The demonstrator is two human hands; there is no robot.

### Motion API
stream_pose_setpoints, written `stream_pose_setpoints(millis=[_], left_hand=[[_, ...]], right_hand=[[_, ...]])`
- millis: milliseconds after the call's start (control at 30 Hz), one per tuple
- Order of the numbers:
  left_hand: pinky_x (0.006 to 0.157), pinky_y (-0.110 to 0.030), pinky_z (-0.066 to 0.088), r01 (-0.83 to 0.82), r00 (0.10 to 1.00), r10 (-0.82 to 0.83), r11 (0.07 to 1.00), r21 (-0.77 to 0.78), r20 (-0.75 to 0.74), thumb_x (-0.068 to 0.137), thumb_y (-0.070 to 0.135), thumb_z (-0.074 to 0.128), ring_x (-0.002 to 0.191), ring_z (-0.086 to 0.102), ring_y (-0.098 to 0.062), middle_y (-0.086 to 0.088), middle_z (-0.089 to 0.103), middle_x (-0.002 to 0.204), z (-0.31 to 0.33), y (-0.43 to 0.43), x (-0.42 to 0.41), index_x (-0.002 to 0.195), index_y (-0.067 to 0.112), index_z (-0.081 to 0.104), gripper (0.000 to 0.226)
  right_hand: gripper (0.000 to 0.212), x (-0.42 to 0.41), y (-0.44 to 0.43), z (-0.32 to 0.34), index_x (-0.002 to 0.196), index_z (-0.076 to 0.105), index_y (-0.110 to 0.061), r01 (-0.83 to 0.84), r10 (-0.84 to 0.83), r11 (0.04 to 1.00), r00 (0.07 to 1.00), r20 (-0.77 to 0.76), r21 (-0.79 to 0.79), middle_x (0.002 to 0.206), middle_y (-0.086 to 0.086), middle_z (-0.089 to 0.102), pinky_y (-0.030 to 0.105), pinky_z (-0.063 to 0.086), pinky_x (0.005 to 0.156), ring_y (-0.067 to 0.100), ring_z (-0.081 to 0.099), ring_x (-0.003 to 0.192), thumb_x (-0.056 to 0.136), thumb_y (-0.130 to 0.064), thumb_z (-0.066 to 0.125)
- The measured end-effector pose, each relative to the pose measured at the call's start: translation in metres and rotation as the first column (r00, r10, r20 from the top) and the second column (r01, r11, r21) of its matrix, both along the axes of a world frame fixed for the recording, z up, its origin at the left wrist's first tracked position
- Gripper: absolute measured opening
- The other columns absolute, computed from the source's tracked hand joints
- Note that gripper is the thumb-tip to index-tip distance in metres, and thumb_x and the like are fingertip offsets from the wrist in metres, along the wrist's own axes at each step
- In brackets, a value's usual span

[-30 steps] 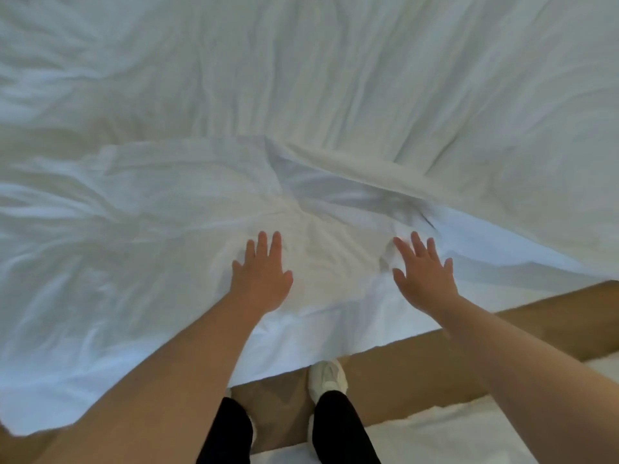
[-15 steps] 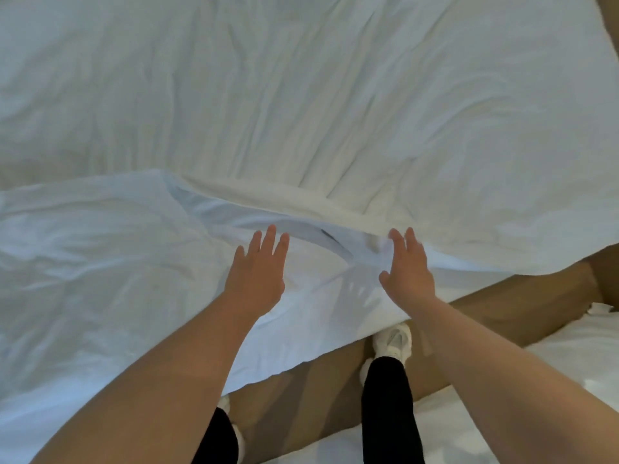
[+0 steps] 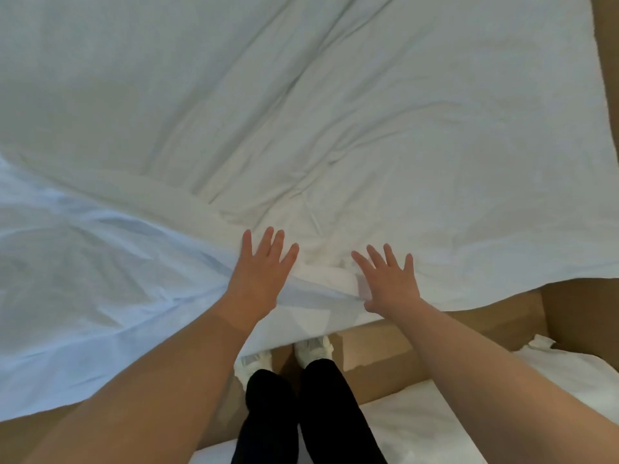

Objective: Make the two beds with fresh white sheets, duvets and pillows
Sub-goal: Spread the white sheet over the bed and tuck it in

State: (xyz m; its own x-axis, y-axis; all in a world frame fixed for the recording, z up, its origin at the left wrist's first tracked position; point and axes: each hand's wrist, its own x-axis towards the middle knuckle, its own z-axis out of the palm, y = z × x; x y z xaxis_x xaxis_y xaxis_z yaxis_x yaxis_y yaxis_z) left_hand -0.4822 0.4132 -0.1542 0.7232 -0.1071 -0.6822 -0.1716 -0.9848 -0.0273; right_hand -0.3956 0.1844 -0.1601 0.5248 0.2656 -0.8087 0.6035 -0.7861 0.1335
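A creased white duvet (image 3: 368, 112) covers most of the bed in front of me, its near edge running diagonally from the left down to my hands. Beneath it a thinner bluish-white sheet (image 3: 83, 279) hangs over the bed's near side on the left. My left hand (image 3: 259, 276) lies flat with fingers spread across the duvet's edge where it meets the sheet. My right hand (image 3: 390, 279) presses flat on the duvet beside a small rolled fold, fingers spread. Neither hand holds anything.
I stand in a narrow strip of brown floor (image 3: 385, 356) between the beds, in black trousers and white shoes (image 3: 313, 349). White bedding of the second bed (image 3: 552, 380) lies close behind at the lower right. A brown surface (image 3: 606, 45) shows at the far right.
The view has shifted right along the bed. Both hands have moved forward onto the duvet's edge and now press it flat, fingers more spread.
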Motion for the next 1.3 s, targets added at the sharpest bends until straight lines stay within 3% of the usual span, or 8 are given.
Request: stream_pose_setpoints(millis=[333,433,533,633,733,833,1033,1300], left_hand=[[0.111,-0.064,0.019,-0.298,0.944,0.297,0.954,0.018,-0.146,0.085,0.034,0.069,0.145,-0.006,-0.047,-0.026,-0.026,0.154,-0.065,-0.107,0.051,0.147,0.022,-0.03,0.117],[0.098,-0.05,0.04,-0.493,0.868,0.495,0.869,0.037,-0.051,0.085,0.031,0.067,0.132,0.036,-0.039,-0.024,0.004,0.158,-0.082,-0.113,0.073,0.15,0.026,-0.023,0.111],[0.08,-0.036,0.041,-0.566,0.824,0.565,0.825,-0.003,-0.024,0.092,0.028,0.059,0.099,0.059,-0.028,-0.011,0.053,0.122,-0.085,-0.124,0.107,0.154,0.027,-0.01,0.093],[0.068,-0.032,0.038,-0.561,0.828,0.561,0.826,-0.044,-0.024,0.096,0.023,0.051,0.085,0.061,-0.029,-0.008,0.061,0.094,-0.083,-0.135,0.135,0.154,0.026,0.005,0.075],[0.066,-0.033,0.04,-0.579,0.814,0.581,0.809,-0.104,-0.012,0.095,0.018,0.051,0.071,0.051,-0.028,-0.005,0.049,0.078,-0.081,-0.143,0.137,0.143,0.026,0.026,0.055],[0.067,-0.032,0.038,-0.6,0.798,0.599,0.781,-0.172,-0.065,0.095,0.019,0.05,0.072,0.048,-0.025,-0.002,0.046,0.08,-0.083,-0.154,0.13,0.131,0.027,0.035,0.04],[0.072,-0.031,0.035,-0.548,0.832,0.471,0.78,-0.303,-0.293,0.094,0.017,0.047,0.081,0.046,-0.023,0.0,0.046,0.088,-0.08,-0.21,0.106,0.127,0.026,0.036,0.037],[0.083,-0.034,0.035,-0.389,0.877,0.327,0.914,-0.119,-0.353,0.092,0.03,0.051,0.082,0.048,-0.019,0.006,0.047,0.086,-0.056,-0.193,0.104,0.126,0.024,0.042,0.035]], right_hand=[[0.121,0.056,-0.095,-0.06,0.142,-0.038,-0.029,-0.338,0.339,0.941,0.941,0.019,-0.032,0.156,0.022,-0.028,0.076,0.003,0.106,0.048,-0.015,0.145,0.082,-0.06,0.062],[0.117,0.072,-0.105,-0.078,0.148,-0.03,-0.028,-0.452,0.452,0.89,0.892,0.017,0.058,0.155,0.025,-0.028,0.078,0.0,0.104,0.049,-0.014,0.145,0.082,-0.059,0.062],[0.11,0.092,-0.123,-0.09,0.15,-0.025,-0.023,-0.397,0.395,0.918,0.917,0.045,0.026,0.16,0.018,-0.02,0.077,0.001,0.105,0.046,-0.01,0.146,0.087,-0.048,0.062],[0.095,0.112,-0.134,-0.104,0.154,0.012,-0.015,-0.309,0.303,0.949,0.949,0.085,0.06,0.154,0.011,0.023,0.066,0.019,0.109,0.039,0.028,0.14,0.082,-0.03,0.072],[0.053,0.132,-0.133,-0.116,0.112,0.061,-0.015,-0.286,0.247,0.925,0.953,0.176,0.252,0.101,0.005,0.063,0.038,0.043,0.078,0.029,0.062,0.09,0.065,-0.012,0.084],[0.026,0.162,-0.13,-0.112,0.117,0.061,-0.018,-0.206,0.211,0.935,0.977,0.014,0.289,0.11,0.007,0.065,0.033,0.04,0.078,0.03,0.062,0.102,0.092,-0.015,0.055],[0.029,0.171,-0.178,-0.076,0.114,0.061,-0.019,-0.221,0.219,0.974,0.897,-0.383,0.041,0.111,0.009,0.063,0.031,0.045,0.078,0.029,0.061,0.105,0.089,-0.014,0.049],[0.02,0.187,-0.179,-0.046,0.074,0.049,-0.023,-0.205,0.182,0.978,0.928,-0.326,-0.037,0.075,-0.005,0.053,0.029,0.044,0.07,0.02,0.056,0.076,0.093,-0.018,0.05]])
